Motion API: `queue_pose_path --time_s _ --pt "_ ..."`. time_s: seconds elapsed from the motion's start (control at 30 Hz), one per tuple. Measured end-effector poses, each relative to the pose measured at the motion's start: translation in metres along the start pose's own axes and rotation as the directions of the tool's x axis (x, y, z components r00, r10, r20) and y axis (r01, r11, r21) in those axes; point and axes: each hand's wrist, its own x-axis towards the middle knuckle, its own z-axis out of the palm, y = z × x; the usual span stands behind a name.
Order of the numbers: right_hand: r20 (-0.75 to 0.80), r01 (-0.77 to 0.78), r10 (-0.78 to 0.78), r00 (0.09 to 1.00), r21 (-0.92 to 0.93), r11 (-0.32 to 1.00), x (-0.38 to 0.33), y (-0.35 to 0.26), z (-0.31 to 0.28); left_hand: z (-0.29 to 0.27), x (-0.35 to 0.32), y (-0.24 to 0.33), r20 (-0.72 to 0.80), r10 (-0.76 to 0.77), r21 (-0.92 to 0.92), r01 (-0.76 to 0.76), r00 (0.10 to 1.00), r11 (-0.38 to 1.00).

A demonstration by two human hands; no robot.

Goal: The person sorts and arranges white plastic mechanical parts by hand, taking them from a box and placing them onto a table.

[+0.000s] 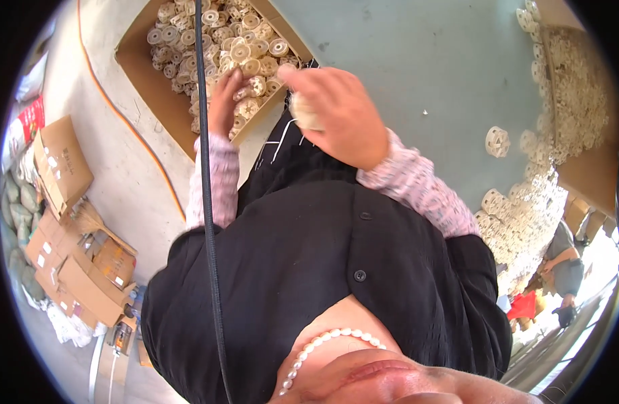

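Observation:
A cardboard box (163, 121) at the upper left holds a heap of cream plastic spools (239, 51). My left hand (222, 106) reaches over the box's near part, its fingers loosely stretched beside the spools, with nothing plainly held. Just right of the box, my right hand (346, 118) is curled round a pale cream piece (305, 113), which shows below the fingers; most of it is hidden and slightly blurred, so its exact shape cannot be made out. Both forearms wear pink patterned sleeves.
A green-grey surface (404, 60) lies to the right, with a single white spool (497, 142) and a large pile of them (525, 215). Cardboard cartons (63, 165) stand at left, near an orange cable (114, 108). A black cord (205, 168) crosses the view. Another person (564, 262) is far right.

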Motion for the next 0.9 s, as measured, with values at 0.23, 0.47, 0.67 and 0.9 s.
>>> queue_pose_path --time_s 0.23,0.47,0.67,0.9 --pt "0.242 0.028 -0.059 0.968 0.128 0.991 0.023 -0.006 0.074 -0.012 -0.073 -0.035 0.16 -0.136 -0.494 0.199 0.978 0.847" --pt "-0.414 -0.276 0.158 0.896 -0.241 0.931 -0.083 0.021 -0.092 -0.189 0.027 -0.154 0.139 0.13 0.811 -0.188 0.982 0.554" --pt "-0.827 -0.878 0.308 0.47 -0.473 0.069 -0.358 -0.015 -0.207 -0.123 0.039 -0.096 -0.628 -0.307 0.203 0.531 0.715 0.823" --pt "-0.958 -0.998 0.285 -0.036 0.022 -0.052 -0.474 -0.025 -0.16 0.034 -0.029 0.001 0.099 0.804 0.713 -0.606 0.586 0.354"
